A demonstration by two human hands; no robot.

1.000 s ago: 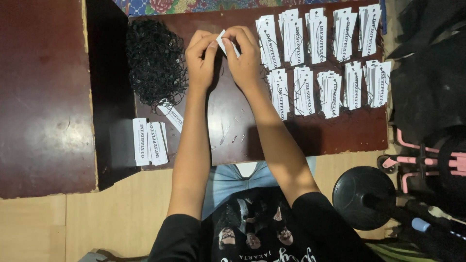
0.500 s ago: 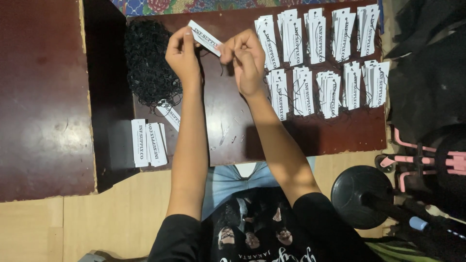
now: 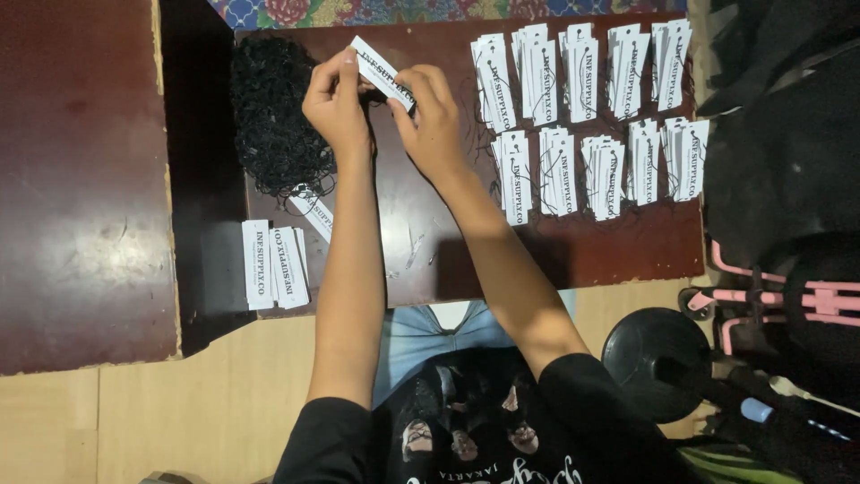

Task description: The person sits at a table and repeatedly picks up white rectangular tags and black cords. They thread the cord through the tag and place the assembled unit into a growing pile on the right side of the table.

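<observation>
Both hands meet over the far part of a dark brown low table [image 3: 573, 251]. My left hand [image 3: 336, 103] and my right hand [image 3: 432, 121] pinch the two ends of one white printed paper tag [image 3: 383, 72], held tilted above the tabletop. A heap of black string loops [image 3: 273, 112] lies just left of my left hand. Several stacks of white tags with black strings [image 3: 582, 116] sit in two rows to the right of my right hand.
A small pile of plain white tags [image 3: 273, 264] lies at the table's near left edge, one more tag [image 3: 313, 211] beside the string heap. A second brown table [image 3: 81, 179] stands at left. A black round object [image 3: 658, 350] and pink-and-black gear [image 3: 788, 305] crowd the right.
The hands came back together on the tag after the left hand had drawn it out leftward. The tag sits tilted between both hands, slightly further from me than a second ago.
</observation>
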